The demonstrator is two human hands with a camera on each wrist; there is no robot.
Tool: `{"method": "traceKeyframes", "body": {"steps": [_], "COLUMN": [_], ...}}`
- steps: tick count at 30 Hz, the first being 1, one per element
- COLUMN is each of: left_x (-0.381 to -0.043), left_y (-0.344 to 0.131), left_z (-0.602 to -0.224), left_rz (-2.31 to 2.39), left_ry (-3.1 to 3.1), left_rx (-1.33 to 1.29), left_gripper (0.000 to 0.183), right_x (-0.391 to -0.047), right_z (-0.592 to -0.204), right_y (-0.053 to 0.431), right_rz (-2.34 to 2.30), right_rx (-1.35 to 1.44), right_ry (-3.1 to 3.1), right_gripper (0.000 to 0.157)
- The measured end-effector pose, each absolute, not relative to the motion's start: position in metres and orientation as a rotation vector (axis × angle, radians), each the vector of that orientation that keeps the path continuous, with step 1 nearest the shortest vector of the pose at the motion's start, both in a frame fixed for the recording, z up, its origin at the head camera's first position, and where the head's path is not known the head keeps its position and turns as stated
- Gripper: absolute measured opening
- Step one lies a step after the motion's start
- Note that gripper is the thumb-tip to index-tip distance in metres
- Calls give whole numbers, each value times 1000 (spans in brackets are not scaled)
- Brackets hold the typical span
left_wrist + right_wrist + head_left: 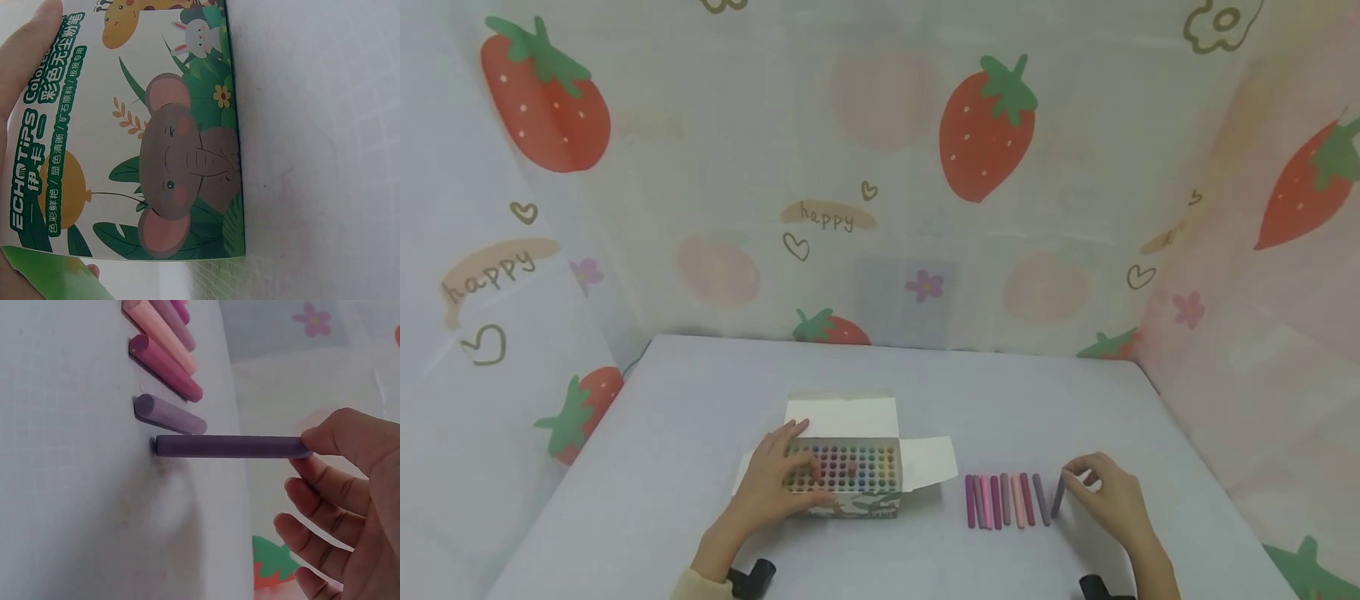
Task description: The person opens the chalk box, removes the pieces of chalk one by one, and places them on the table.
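My left hand [775, 475] holds an open box of coloured chalk [876, 504] at its left side, thumb on the front edge and index finger bent over the chalk tops. In the left wrist view the box front [187, 150] shows an elephant, and the thumb [37, 37] lies along its upper edge. My right hand [1108, 500] pinches a dark purple chalk stick [231, 446] by one end between thumb and index finger, its other end at the tabletop. Beside it lies a row of several pink and purple chalk sticks [1006, 500].
The box's white lid flap [842, 417] stands up behind it, and a side flap [928, 462] sticks out to the right. One reddish chalk [852, 470] pokes above the others inside. A strawberry-print curtain [880, 167] encloses the white table [1000, 392].
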State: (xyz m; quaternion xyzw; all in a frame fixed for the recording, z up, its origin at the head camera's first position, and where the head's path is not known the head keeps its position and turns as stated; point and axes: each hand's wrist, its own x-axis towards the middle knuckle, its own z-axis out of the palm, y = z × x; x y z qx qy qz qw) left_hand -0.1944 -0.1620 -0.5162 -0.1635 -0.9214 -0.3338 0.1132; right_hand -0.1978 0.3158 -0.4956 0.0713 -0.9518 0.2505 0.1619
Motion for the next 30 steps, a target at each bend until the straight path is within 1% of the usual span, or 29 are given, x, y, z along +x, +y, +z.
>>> {"method": "traceKeyframes", "body": {"steps": [10, 21, 30], "left_x": [-193, -193, -193], "left_y": [-162, -161, -161], "left_z": [-513, -513, -512], "left_rz": [-989, -999, -984], "left_ry": [-2700, -2699, -2698], "left_rx": [-487, -491, -492], "left_gripper": [39, 39, 40], "right_x": [-212, -219, -223], "right_z": [-500, -512, -521], "right_y": [312, 311, 312], "right_rz": [647, 600, 563], "right_rx": [135, 110, 111], "right_ry": [-2822, -2952, -2996], "right_gripper": [18, 18, 22]}}
